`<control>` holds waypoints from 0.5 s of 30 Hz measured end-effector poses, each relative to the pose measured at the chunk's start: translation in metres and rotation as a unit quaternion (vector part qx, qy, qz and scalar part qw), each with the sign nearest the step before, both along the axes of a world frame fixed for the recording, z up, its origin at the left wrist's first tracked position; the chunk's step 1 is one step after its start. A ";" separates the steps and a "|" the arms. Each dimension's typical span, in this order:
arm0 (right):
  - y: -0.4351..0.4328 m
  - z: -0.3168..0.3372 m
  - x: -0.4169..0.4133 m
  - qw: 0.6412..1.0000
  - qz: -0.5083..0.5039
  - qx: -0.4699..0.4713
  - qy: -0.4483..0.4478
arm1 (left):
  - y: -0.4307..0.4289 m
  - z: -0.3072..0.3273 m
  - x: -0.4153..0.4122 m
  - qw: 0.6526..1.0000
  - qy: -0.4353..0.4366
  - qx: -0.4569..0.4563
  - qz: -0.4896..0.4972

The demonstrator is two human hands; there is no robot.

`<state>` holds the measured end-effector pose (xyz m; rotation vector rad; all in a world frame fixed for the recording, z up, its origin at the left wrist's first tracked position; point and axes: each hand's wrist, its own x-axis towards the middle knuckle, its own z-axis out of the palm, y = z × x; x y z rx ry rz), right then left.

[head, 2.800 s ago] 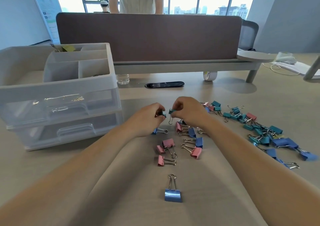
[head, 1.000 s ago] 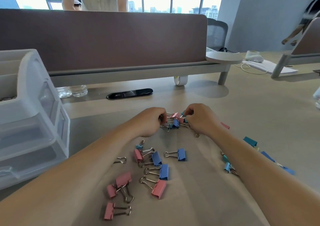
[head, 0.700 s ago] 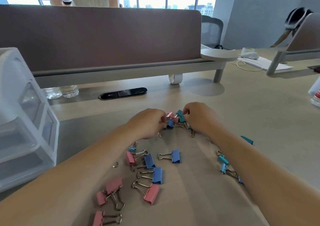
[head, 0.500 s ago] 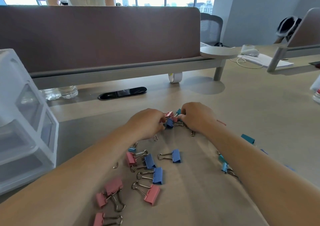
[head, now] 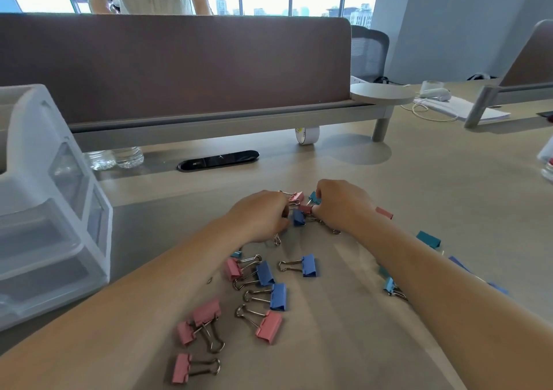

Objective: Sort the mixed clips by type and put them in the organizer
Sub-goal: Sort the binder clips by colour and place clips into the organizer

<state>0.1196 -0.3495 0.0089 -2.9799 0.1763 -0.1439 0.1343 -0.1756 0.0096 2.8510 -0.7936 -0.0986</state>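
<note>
Both my hands work at a small cluster of binder clips in the middle of the table. My left hand (head: 260,216) is curled, and a wire handle pokes out beneath it. My right hand (head: 344,204) pinches at a teal clip (head: 314,198) beside two pink clips (head: 296,197) and a blue clip (head: 298,217). Several pink and blue clips (head: 278,297) lie loose between my forearms. More teal and blue clips (head: 428,238) lie right of my right forearm, partly hidden by it. The translucent drawer organizer (head: 54,210) stands at the left edge.
A brown divider panel (head: 179,66) crosses the desk behind, and a person stands beyond it. A black oval cable port (head: 218,159), a tape roll (head: 307,135) and water bottles (head: 125,157) sit under it. Another bottle (head: 547,168) is at the right edge.
The view has swung right, so the organizer now sits at the left edge. Both hands moved from a single teal clip to the far cluster and stay there, fingers shifting slightly.
</note>
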 end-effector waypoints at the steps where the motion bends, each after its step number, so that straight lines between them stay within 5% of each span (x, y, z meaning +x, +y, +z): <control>1: 0.001 0.004 -0.003 1.000 -0.003 0.014 -0.002 | 0.004 0.002 -0.003 1.000 0.004 -0.014 0.004; 6: 0.012 0.028 -0.023 0.991 0.006 0.134 -0.007 | 0.031 0.030 -0.028 0.992 0.022 -0.122 0.037; 15: 0.103 0.101 -0.086 0.963 0.163 0.207 -0.055 | 0.122 0.097 -0.107 0.976 -0.015 -0.190 0.105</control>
